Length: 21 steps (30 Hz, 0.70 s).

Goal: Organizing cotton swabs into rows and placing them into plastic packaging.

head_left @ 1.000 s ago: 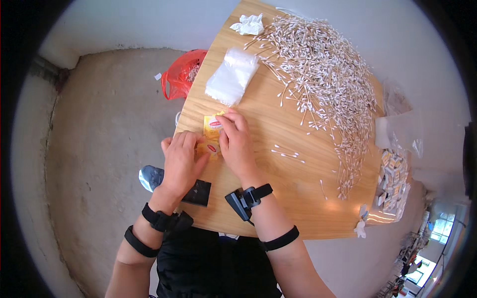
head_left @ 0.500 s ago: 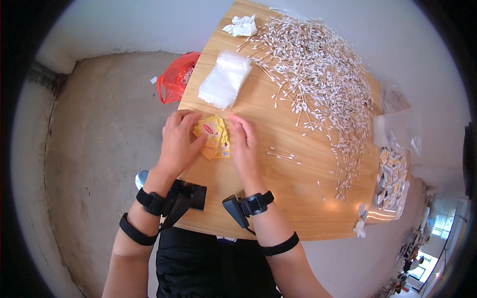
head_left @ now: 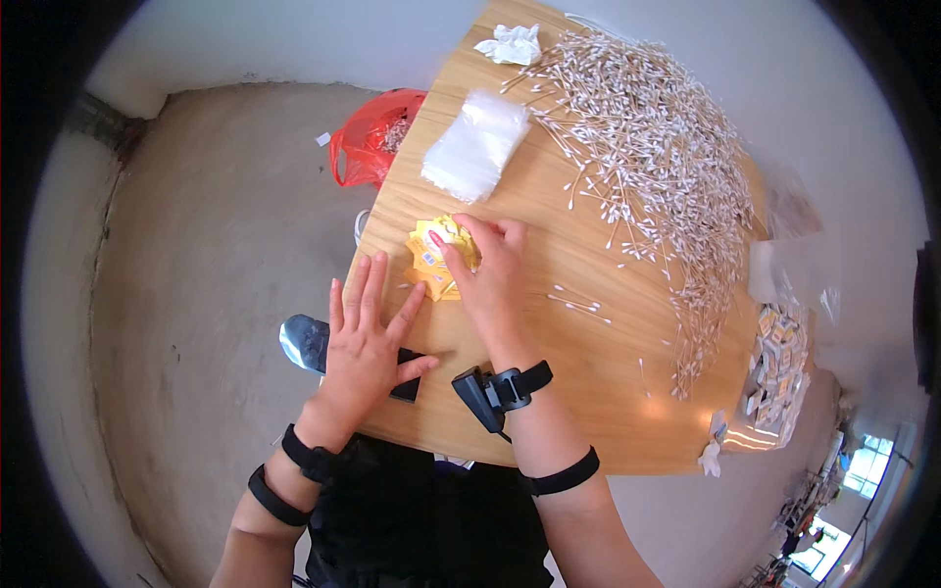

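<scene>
A loose pile of small yellow printed cards (head_left: pixel 428 257) lies near the left edge of the wooden table (head_left: pixel 549 382). From its right side my right hand (head_left: pixel 493 269) pinches the upper cards between thumb and index finger; how many it grips is hidden. My left hand (head_left: pixel 371 338) is open, palm down with fingers spread, its index fingertip beside the lower edge of the pile. Partly beneath this hand sits a flat black object (head_left: pixel 407 388). Several loose cotton swabs (head_left: pixel 580 304) lie to the right of my right hand.
A large heap of cotton swabs (head_left: pixel 657 147) covers the far right. Clear plastic bags (head_left: pixel 477 145) are stacked beyond the cards, near crumpled tissue (head_left: pixel 512 45). A red bag (head_left: pixel 365 147) is off the left edge. Small packs (head_left: pixel 779 358) fill a bag at right.
My left hand has left the cards, moving nearer me and spreading its fingers. My right hand has closed onto the pile, whose cards are shifted. The whole view has turned slightly.
</scene>
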Motion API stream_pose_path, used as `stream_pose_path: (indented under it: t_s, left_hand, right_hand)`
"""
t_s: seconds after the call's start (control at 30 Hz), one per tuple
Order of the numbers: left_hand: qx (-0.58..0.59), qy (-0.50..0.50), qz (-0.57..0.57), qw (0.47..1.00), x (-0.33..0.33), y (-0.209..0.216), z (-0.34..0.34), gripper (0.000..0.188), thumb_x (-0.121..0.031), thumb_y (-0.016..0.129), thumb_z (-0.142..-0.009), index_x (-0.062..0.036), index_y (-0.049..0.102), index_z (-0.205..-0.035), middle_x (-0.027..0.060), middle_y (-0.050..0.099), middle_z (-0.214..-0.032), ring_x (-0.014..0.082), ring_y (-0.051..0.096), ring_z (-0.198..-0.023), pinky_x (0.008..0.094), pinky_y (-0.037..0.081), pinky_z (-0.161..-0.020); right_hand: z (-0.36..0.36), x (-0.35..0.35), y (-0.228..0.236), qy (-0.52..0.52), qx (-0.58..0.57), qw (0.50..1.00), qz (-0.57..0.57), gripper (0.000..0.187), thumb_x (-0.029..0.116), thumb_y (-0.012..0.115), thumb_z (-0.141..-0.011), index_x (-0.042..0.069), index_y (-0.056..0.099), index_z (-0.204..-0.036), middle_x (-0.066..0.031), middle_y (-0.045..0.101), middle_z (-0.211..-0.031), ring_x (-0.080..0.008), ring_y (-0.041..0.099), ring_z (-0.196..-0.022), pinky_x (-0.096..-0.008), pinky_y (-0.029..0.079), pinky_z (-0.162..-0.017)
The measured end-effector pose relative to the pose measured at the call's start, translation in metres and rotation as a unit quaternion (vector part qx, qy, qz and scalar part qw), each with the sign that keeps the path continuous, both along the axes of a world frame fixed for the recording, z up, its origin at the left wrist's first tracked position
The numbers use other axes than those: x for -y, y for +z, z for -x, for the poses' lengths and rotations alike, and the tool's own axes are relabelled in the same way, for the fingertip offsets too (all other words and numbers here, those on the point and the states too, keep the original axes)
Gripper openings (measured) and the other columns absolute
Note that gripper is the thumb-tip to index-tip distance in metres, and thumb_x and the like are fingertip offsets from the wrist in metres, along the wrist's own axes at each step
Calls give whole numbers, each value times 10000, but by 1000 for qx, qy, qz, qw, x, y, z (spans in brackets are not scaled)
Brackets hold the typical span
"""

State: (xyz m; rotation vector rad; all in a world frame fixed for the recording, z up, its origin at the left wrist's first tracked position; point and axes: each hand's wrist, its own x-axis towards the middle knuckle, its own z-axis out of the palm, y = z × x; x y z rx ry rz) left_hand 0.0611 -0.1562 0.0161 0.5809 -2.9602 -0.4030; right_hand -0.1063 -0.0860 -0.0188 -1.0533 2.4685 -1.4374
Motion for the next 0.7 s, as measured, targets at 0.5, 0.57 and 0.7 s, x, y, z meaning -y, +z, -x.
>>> stream_pose_path:
  t_s: [0.5,0.57,0.7]
  left_hand:
    - [-153,150,-326,921,27,-6,26,730,-162,694,-798,-3,331,-1411,215,288,-1471,387,321,-1332,421,283,-1107]
    - [-174,43,-196,964,21,-7,47,790,-186,729,-761,-27,327,-1422,215,292,-1469,386,320,-1337,437,266,-1116]
    - [-84,-78,-125,986,12,-15,46,929,-285,799,-666,-60,323,-1431,208,290,-1473,391,296,-1357,473,231,-1132]
  right_hand:
    - [-5,-1,6,-112,168,975,97,274,167,478,-958,30,585,-1170,-158,530,-1069,-294,497,-1052,-372,394,-939]
    - [-3,-3,-9,-115,176,968,137,302,188,415,-988,7,565,-1177,-166,525,-1083,-288,491,-1069,-367,385,-949]
    - [1,-8,-4,-45,135,986,85,262,160,444,-973,15,595,-1131,-164,537,-1036,-291,520,-1021,-378,408,-913]
